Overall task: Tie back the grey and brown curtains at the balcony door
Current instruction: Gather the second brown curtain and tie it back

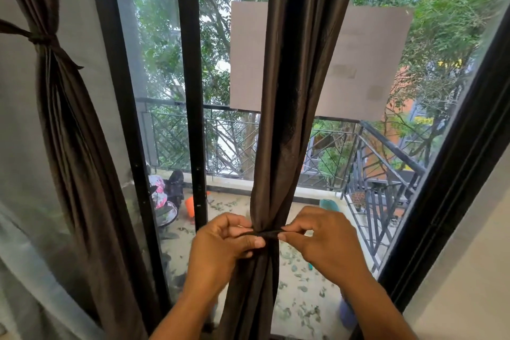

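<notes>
Brown curtain [278, 146] hangs down the middle of the frame, bunched into one thick bundle in front of the balcony door [190, 91]. A dark tie band [267, 233] goes round it low in the middle. The left hand [220, 240] pinches one end of the band with thumb and curled fingers. The right hand [317, 237] pinches the other end the same way. So the step in hand looks like tying this bundle. Next, I think, the two ends must be crossed and pulled snug so the knot holds.

At the upper left, another brown curtain [55, 107] is already tied with a knot [41, 40], and a grey curtain [19, 132] hangs beside it. The glass is just behind the bundle, so the hands have little room to push forward. There is open room on both sides of the bundle and toward the person.
</notes>
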